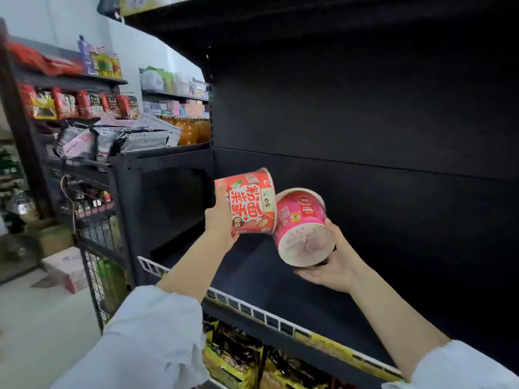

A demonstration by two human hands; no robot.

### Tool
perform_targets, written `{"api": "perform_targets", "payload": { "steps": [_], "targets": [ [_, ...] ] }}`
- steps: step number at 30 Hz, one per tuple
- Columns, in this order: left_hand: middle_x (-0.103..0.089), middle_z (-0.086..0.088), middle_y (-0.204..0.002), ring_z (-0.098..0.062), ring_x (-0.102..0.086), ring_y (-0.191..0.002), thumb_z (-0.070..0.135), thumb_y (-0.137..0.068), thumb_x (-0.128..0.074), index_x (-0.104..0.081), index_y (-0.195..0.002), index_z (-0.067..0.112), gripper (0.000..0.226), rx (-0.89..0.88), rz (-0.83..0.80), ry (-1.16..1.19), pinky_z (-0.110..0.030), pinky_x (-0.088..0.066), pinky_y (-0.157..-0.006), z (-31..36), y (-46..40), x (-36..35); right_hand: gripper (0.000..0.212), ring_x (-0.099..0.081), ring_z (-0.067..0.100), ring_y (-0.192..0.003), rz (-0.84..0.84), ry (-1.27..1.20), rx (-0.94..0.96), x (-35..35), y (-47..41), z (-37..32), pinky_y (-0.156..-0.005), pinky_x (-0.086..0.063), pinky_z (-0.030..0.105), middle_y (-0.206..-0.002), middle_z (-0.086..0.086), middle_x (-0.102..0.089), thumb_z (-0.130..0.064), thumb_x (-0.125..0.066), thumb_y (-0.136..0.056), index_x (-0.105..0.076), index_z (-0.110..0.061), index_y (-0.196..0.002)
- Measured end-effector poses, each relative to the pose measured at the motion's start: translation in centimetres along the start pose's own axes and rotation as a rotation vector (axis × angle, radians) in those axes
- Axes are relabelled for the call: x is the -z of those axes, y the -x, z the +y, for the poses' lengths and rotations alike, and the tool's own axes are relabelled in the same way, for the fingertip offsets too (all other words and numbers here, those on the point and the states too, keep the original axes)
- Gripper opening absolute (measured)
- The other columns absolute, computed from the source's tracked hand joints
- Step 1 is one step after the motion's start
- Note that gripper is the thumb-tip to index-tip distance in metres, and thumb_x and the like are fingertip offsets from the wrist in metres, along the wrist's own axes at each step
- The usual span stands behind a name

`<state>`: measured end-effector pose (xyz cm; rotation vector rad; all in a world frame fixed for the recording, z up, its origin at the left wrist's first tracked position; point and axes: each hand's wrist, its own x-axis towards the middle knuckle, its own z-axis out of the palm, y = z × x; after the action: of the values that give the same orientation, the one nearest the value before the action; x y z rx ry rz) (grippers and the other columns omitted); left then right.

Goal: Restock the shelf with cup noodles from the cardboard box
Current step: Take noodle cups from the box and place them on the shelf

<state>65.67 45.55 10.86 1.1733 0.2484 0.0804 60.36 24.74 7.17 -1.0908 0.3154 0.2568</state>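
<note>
My left hand (pixel 220 217) grips a red cup noodle (pixel 250 203), tipped on its side, above the black shelf board (pixel 280 287). Just to its right my right hand (pixel 334 262) holds a pink cup noodle (pixel 302 220) from below, tilted with its lid end toward me. The two cups touch at their rims, both held in the air over the left part of the shelf. No cups stand on the shelf board. The cardboard box is not in view.
A white wire rail (pixel 252 307) runs along the shelf's front edge. Yellow snack packs (pixel 233 357) fill the shelf below. A black side unit (pixel 165 197) and a wire rack (pixel 98 248) stand at left, with stocked shelves (pixel 78 102) behind.
</note>
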Motion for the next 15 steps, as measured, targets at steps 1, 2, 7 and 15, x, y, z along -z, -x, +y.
{"api": "perform_targets", "payload": {
  "steps": [1,2,7,15],
  "targets": [
    [-0.067,-0.002,-0.086,-0.017,-0.064,-0.077,0.065,-0.086,-0.044,-0.058,-0.113,0.012,0.06,0.01,-0.011,0.005,-0.029,-0.047,-0.058,0.5,-1.6,0.7,0.079,-0.053,0.037,-0.114,0.0,0.021,-0.025,-0.8,-1.6,-0.1,-0.09,-0.048,0.047,-0.123,0.019,-0.054,-0.065,-0.064,-0.069,-0.049,-0.014,-0.127],
    [-0.068,-0.003,-0.09,-0.018,-0.064,-0.081,0.067,-0.085,-0.042,-0.058,-0.116,0.013,0.064,0.02,-0.012,0.004,-0.03,-0.047,-0.061,1.0,-3.2,1.4,0.081,-0.055,0.036,-0.113,-0.002,0.055,-0.031,-1.6,-3.0,-0.2,-0.086,-0.048,0.046,-0.123,0.018,-0.055,-0.065,-0.064,-0.066,-0.048,-0.016,-0.128],
    [-0.064,-0.009,-0.104,-0.025,-0.058,-0.09,0.07,-0.088,-0.026,-0.061,-0.107,0.015,0.068,0.195,-0.138,-0.033,-0.041,-0.043,-0.085,3.6,-11.6,4.5,0.078,-0.061,0.034,-0.107,0.037,0.079,0.074,-6.0,-10.3,-0.7,-0.087,-0.046,0.043,-0.12,0.015,-0.06,-0.069,-0.058,-0.07,-0.049,-0.018,-0.128],
    [-0.033,-0.037,-0.133,-0.058,-0.035,-0.122,0.075,-0.083,-0.033,-0.042,-0.126,-0.004,0.09,0.702,-0.115,0.293,-0.059,-0.051,-0.075,0.1,-23.8,6.8,0.058,-0.058,0.023,-0.112,0.061,0.052,0.415,-11.3,-17.1,-0.9,-0.092,-0.047,0.031,-0.119,0.01,-0.06,-0.058,-0.069,-0.065,-0.055,-0.022,-0.109]
  ]
}}
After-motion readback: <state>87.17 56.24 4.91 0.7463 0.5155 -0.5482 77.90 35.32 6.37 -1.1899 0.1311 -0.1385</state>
